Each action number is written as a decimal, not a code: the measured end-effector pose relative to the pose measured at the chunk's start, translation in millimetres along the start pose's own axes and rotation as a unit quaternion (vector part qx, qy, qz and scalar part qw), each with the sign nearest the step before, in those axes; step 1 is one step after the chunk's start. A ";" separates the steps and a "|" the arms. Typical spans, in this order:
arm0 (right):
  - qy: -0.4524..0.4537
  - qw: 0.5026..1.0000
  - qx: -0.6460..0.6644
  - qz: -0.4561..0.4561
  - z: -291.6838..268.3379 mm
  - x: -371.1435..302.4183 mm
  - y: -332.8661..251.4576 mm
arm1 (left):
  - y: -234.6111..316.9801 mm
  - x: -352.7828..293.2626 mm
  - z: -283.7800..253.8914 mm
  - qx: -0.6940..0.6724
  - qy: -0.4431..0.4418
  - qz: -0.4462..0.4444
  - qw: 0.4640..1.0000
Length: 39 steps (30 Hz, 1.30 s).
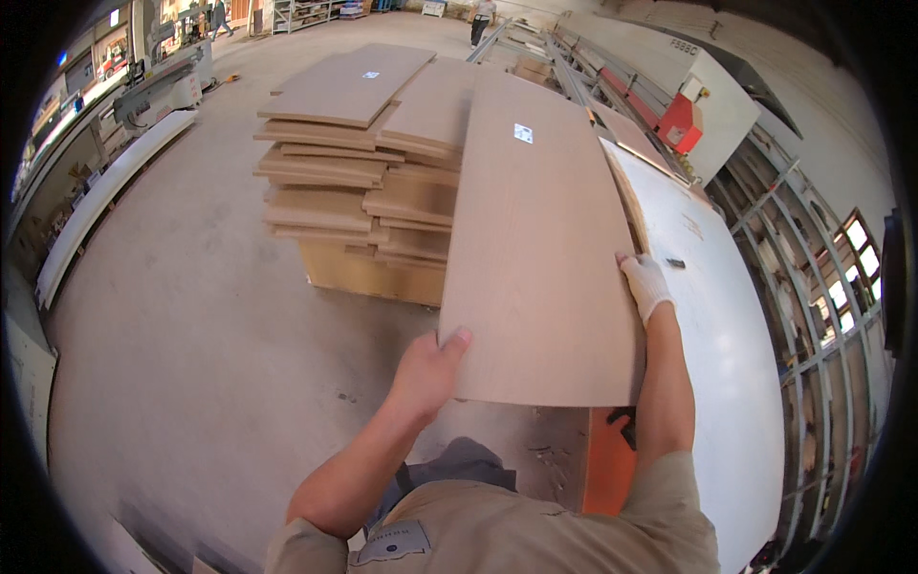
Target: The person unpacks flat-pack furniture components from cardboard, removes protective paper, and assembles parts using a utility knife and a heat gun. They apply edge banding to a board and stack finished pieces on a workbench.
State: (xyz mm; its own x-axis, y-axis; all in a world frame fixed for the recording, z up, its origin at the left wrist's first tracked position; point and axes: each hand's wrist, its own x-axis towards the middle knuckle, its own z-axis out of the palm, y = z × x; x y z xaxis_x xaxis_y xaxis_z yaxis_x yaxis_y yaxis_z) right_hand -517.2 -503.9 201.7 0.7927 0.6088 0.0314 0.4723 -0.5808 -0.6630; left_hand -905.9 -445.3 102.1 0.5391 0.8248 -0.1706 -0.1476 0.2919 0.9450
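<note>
A long brown wood panel (535,258) with a small white label near its far end stretches away in front of me. My bare left hand (430,373) grips its near left edge, thumb on top and fingers hidden underneath. Further along, at the right edge, my right hand (645,282) in a white glove is closed on the same panel. The panel's near end sticks out above the floor. To its left stands a stack of similar brown panels (325,177), its layers unevenly offset, on a tan block-like base (373,273).
A white-topped table (717,335) runs along my right, with a small dark object (675,263) on it. Beyond stands a large pale machine (660,72) with a red box (679,124). A metal rack (813,277) lines the right. Another person (480,19) is far off.
</note>
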 end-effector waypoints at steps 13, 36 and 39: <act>-0.096 0.988 -0.100 -0.067 113.8 280.4 -155.0 | 144.3 273.5 -72.8 0.123 0.121 -0.056 0.983; -0.096 0.937 -0.174 -0.286 275.8 472.9 -160.0 | 120.8 415.3 -111.5 0.716 0.185 0.250 0.625; -0.110 0.940 -0.140 -0.291 261.2 448.3 -181.0 | 123.8 420.0 -113.4 0.725 0.182 0.241 0.619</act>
State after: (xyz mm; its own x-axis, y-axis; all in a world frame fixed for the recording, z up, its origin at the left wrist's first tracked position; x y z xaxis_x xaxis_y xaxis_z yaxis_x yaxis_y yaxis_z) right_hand -348.0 15.3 140.5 0.2841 0.9467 0.1521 0.9089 -0.2154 -0.3571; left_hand -791.7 -7.8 115.8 0.4600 0.7785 0.4269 0.8231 -0.5543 0.1239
